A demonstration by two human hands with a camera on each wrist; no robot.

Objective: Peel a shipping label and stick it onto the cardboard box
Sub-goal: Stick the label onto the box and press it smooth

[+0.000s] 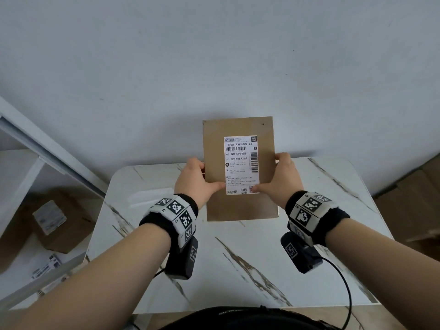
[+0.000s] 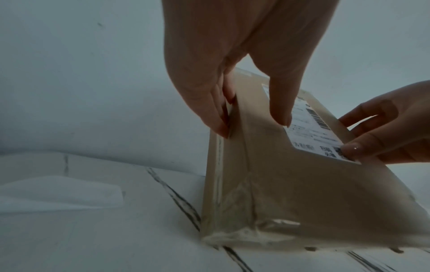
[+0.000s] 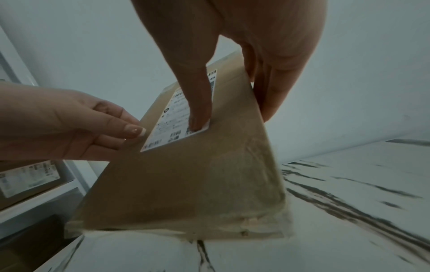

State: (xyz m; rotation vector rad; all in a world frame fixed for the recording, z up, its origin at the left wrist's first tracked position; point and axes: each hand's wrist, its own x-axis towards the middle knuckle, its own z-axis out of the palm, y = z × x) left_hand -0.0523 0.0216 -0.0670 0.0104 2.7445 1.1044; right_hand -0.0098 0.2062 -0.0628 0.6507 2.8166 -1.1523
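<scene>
A brown cardboard box (image 1: 240, 207) stands tilted up, its near bottom edge on the marble table (image 1: 262, 258). A white shipping label (image 1: 241, 163) with barcodes lies flat on its front face. My left hand (image 1: 198, 177) grips the box's left side, fingers behind and thumb on the label's lower left corner. My right hand (image 1: 282, 178) grips the right side the same way, thumb on the lower right corner. In the left wrist view the left hand (image 2: 244, 92) clamps the box (image 2: 291, 193) beside the label (image 2: 309, 128). The right wrist view has the right thumb (image 3: 200, 110) pressing the label (image 3: 172, 128).
A pale sheet of backing paper (image 1: 142, 198) lies on the table left of the box. A white shelf at the left holds labelled cardboard boxes (image 1: 57, 222). More cardboard (image 1: 416, 198) sits on the floor at the right. A wall stands close behind the table.
</scene>
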